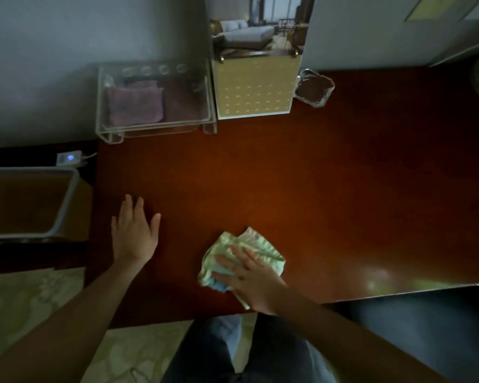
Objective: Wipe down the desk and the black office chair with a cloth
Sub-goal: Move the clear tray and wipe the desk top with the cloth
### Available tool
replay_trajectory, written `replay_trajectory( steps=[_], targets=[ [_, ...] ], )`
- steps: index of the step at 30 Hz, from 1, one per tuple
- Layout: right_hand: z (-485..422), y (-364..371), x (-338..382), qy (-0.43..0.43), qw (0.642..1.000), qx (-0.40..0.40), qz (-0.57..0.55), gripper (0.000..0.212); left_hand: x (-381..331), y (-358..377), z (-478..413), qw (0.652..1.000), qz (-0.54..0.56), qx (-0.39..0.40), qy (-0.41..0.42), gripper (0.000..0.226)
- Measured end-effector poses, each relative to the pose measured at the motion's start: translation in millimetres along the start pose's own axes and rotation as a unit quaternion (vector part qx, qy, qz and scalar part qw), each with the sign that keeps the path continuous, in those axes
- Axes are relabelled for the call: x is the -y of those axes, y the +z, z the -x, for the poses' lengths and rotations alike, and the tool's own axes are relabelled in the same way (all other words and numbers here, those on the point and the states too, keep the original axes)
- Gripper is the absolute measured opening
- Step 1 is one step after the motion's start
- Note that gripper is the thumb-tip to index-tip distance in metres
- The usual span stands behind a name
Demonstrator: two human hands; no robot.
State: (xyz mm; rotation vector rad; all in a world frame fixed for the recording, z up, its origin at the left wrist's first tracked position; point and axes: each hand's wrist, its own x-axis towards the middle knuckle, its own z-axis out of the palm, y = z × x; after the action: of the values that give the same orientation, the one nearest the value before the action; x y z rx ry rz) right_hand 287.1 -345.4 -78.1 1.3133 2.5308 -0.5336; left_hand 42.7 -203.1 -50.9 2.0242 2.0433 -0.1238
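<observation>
A dark reddish-brown wooden desk [302,175] fills the middle of the view. A crumpled pale green cloth [263,247] with a blue corner lies near the desk's front edge. My right hand [249,277] presses flat on the cloth with straight, spread fingers. My left hand [134,230] rests open and flat on the bare wood, left of the cloth and near the desk's left edge. A dark seat, possibly the black office chair [426,327], shows below the desk's front edge at the lower right.
A clear acrylic tray [114,134] holding a folded pink towel [136,103] stands at the desk's back left. Beside it leans a picture card [255,89], then a glass ashtray [314,88]. A grey-rimmed bin [64,205] stands left of the desk.
</observation>
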Motion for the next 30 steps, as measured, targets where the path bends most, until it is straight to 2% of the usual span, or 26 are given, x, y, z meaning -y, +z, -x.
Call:
replay_trajectory(
  steps=[3,6,10,14,18,21,24,27,30],
  targets=[
    [-43,-18,29,-0.058,0.998,0.021,-0.021,0.075,29,-4,5,0.994,0.055,-0.020,-0.092,0.064],
    [-89,-45,23,-0.044,0.999,0.007,-0.002,0.066,55,-3,8,0.980,0.115,-0.001,-0.161,0.065],
    [-139,-79,-20,0.098,0.994,-0.004,-0.045,0.052,73,2,11,0.972,0.183,-0.002,-0.145,0.057],
    [-172,-108,-61,0.256,0.958,-0.071,-0.106,0.048,92,-2,6,0.969,0.210,-0.032,-0.124,0.046],
    [-187,-107,-63,0.299,0.944,-0.075,-0.115,0.050,110,-5,1,0.959,0.258,-0.029,-0.111,0.039],
    [-175,-93,-35,0.228,0.969,-0.048,-0.079,0.051,116,-4,1,0.943,0.313,-0.014,-0.110,0.039],
    [-142,-67,15,0.030,0.998,-0.049,0.015,0.057,118,-5,-2,0.932,0.345,0.005,-0.111,0.043],
    [-114,-39,83,-0.181,0.981,-0.061,0.036,0.062,129,-9,-7,0.920,0.376,0.029,-0.103,0.043],
    [-122,-22,128,-0.273,0.958,-0.008,0.089,0.061,138,-11,-11,0.888,0.439,0.068,-0.120,0.035]
  ],
)
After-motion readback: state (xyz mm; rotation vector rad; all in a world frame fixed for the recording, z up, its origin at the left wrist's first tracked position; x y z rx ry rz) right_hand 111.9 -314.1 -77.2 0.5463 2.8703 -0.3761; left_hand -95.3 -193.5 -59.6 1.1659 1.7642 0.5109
